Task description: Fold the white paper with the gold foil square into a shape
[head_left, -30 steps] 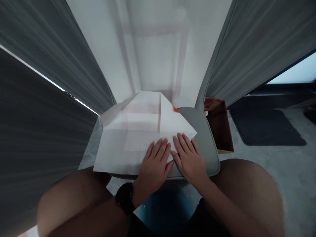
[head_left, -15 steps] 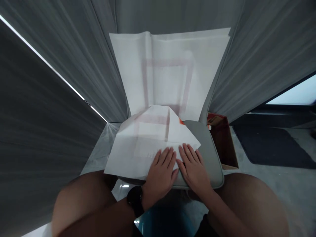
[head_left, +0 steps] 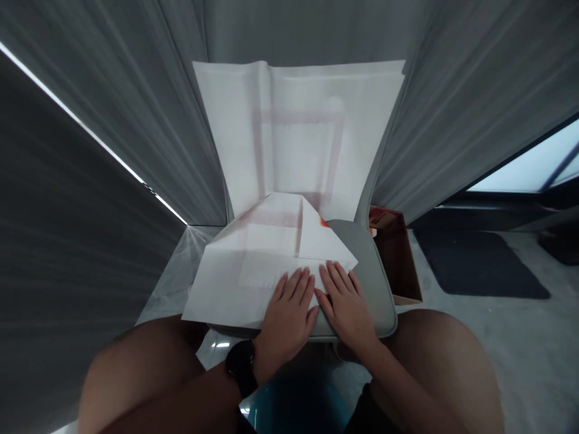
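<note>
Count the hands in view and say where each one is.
2. The left hand lies flat on the near edge of the folded white paper; the right hand lies beside it, fingers on the paper, palm over the grey seat cushion.

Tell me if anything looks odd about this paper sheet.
Yes: the white paper sheet carries a faint reddish square outline, like a stain or show-through. A small orange-red patch also peeks out from behind the folded flap, above the right hand and the left hand.
</note>
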